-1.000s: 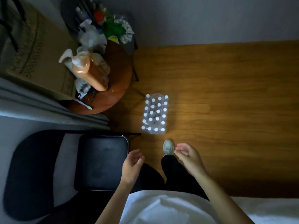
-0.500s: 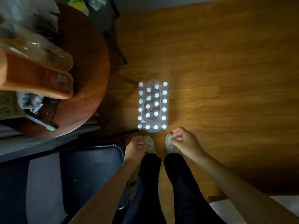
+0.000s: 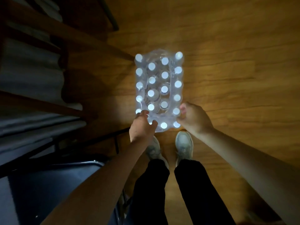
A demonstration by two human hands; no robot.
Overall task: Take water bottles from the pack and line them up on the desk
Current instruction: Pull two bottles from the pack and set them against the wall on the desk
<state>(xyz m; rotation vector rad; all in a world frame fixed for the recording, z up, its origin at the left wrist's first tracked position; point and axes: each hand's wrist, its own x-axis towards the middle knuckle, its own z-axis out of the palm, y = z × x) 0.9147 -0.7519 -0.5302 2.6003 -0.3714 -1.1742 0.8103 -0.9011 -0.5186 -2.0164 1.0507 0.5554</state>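
the left hand [image 3: 142,125] covers the near left corner of the pack [image 3: 159,93], so the caps there are hidden. the fingers [image 3: 182,111] of the right hand [image 3: 194,118] are blurred, and their grip on the wrap is unclear. the dark furniture [image 3: 40,78] at left is cut off by the edge.

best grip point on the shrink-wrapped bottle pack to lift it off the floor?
Take the bottle pack at its near short end, from above, one hand per corner, as the left hand and right hand now sit. The loose wrap gives the fingers purchase there; the caps stand upright and close-packed, so the top probably offers little.
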